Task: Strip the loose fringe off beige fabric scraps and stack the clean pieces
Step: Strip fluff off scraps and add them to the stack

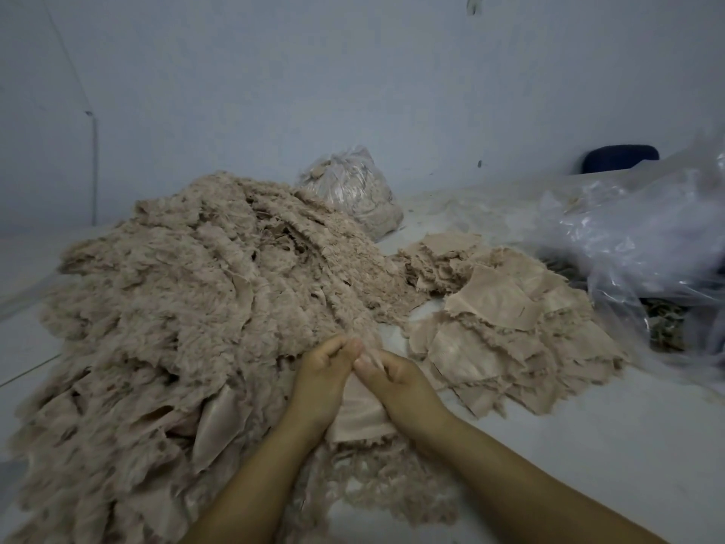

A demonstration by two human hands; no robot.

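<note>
Your left hand (325, 376) and right hand (396, 380) pinch one scrap (359, 414) at lower centre; it is soft and light, so grip its frayed top edge.

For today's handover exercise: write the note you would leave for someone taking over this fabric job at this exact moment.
Left hand and right hand both pinch the top edge of one beige scrap, fingertips meeting over its fringe.
Big heap of fringed scraps lies left of the hands.
Stack of clean pieces lies to the right, beside a clear plastic bag.
A stuffed bag sits behind the heap.
Done: a fair stack is cleaned.
Left: finish this scrap, stack it, then work through the heap.
</note>
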